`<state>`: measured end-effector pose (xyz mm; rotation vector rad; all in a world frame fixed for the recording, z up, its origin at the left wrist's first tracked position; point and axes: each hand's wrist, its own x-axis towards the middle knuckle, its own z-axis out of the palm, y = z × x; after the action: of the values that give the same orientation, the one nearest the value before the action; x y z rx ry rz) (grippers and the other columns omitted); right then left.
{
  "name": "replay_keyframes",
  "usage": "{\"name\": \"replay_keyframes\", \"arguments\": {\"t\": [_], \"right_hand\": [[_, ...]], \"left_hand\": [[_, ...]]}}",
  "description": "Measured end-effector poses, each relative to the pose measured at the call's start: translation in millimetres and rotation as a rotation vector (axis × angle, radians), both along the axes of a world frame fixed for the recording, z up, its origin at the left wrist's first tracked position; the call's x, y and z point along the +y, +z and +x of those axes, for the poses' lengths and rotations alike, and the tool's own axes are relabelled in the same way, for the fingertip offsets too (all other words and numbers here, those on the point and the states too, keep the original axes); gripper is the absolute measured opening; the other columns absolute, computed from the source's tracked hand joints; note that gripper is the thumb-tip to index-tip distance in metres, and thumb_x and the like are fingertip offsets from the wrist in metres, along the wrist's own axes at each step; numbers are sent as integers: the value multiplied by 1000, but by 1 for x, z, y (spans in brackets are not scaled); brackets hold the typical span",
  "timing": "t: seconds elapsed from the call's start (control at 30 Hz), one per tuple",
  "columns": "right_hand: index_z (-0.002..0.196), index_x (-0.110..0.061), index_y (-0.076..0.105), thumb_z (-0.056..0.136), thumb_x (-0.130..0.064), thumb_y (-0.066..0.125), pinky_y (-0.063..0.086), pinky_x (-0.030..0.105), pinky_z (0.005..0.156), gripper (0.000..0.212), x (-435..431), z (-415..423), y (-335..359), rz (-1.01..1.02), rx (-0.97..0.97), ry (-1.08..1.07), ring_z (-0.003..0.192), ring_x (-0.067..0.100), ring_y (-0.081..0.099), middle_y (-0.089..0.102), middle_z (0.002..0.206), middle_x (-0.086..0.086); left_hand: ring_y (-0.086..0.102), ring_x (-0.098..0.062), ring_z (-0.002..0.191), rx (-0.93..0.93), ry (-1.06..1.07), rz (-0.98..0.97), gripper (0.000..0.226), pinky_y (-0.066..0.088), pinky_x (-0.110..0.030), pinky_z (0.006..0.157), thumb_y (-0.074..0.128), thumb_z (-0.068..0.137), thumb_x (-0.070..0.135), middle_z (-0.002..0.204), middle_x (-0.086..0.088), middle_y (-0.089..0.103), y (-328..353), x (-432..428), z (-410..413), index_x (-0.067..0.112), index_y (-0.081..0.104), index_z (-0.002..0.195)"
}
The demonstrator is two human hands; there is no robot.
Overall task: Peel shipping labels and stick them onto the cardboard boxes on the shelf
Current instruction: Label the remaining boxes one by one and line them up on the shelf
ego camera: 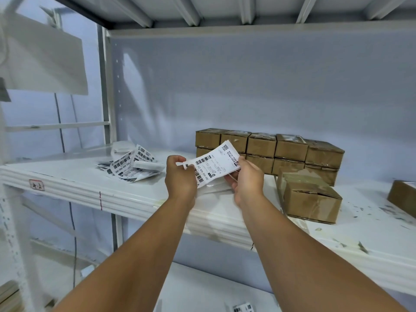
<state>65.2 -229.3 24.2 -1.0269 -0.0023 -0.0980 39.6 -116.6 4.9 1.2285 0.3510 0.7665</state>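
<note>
White shelf (pixel 67 174) fills the view, and both arms reach out over it. The left hand (pixel 180 176) pinches one end of a shipping label (pixel 211 164), its fingers curled tight on the paper. The right hand (pixel 247 183) grips the other side, fingers bent round the edge. The label shows black bars and "350-050". Brown cardboard boxes (pixel 270 149) sit stacked at 2 o'clock from the hands. More labels (pixel 132 165) lie piled at 9 o'clock.

I hold one white shipping label (pixel 212 164), barcoded and tilted, pinched between my left hand (pixel 180 176) and right hand (pixel 246 179). Brown cardboard boxes (pixel 270 152) stand two high on the shelf (pixel 67 174); a single box (pixel 308 197) sits in front.
</note>
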Motion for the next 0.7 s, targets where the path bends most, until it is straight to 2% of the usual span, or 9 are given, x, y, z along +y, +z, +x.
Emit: {"name": "replay_keyframes", "arguments": {"t": [0.07, 0.13, 0.23, 0.3, 0.4, 0.47, 0.6, 0.7], "right_hand": [[82, -16, 60, 97, -17, 52, 52, 27, 60, 18, -1, -2, 1, -2, 7, 5, 67, 14, 61, 65, 74, 1], [82, -17, 62, 97, -20, 53, 43, 22, 55, 17, -3, -2, -1, -58, 9, -26, 59, 10, 52, 62, 70, -2], [89, -17, 64, 97, -22, 53, 34, 21, 52, 14, -3, 0, -3, -99, 17, -64, 51, 9, 40, 56, 64, -3], [98, -15, 64, 97, -19, 54, 38, 19, 46, 11, -2, 0, -3, -69, 22, -57, 49, 9, 40, 55, 63, 0], [104, -7, 62, 96, -11, 54, 49, 18, 45, 12, 1, -2, -2, 20, 16, -1, 53, 12, 53, 62, 76, 7], [99, -3, 59, 96, -7, 53, 53, 20, 47, 8, 3, -5, 0, 27, -7, 50, 51, 14, 60, 62, 78, 11], [80, -7, 60, 93, 0, 52, 56, 24, 59, 17, 5, -9, 1, -81, -90, 160, 58, 18, 64, 62, 70, 7], [81, -7, 66, 89, 1, 54, 54, 21, 59, 17, 7, -8, -3, -230, -149, 206, 59, 14, 66, 67, 75, 7]], "left_hand": [[65, -25, 77, -7, -6, 38, 31, 56, -41, 66, 46, 90, 0, 103, -12, 59, 1, -2, -1, 30, 44, 83], [63, -24, 83, 2, -12, 97, 35, 58, -41, 70, 50, 88, -2, 118, -11, 49, 2, -3, -1, 33, 46, 88], [57, -17, 85, 38, 36, 200, 34, 55, -35, 80, 57, 87, -3, 121, -7, 33, 4, -6, -5, 27, 46, 100], [54, -26, 97, 65, 115, 321, 33, 51, -31, 84, 56, 86, -4, 114, -5, 30, 4, -8, -7, 26, 45, 93], [45, -27, 103, 96, 225, 520, 38, 32, -12, 75, 44, 82, -12, 103, -4, 29, 5, -13, -8, 23, 50, 71], [41, -26, 105, 133, 214, 633, 38, 25, -12, 76, 42, 81, -11, 101, -2, 32, 6, -16, -8, 21, 60, 72], [36, -19, 118, 277, 121, 763, 29, 25, -31, 90, 50, 89, 13, 118, 5, 48, 9, -18, -10, 34, 67, 98], [35, -17, 124, 227, 56, 715, 19, 23, -32, 96, 55, 90, 39, 125, 12, 55, 7, -17, -10, 35, 67, 104]]}}
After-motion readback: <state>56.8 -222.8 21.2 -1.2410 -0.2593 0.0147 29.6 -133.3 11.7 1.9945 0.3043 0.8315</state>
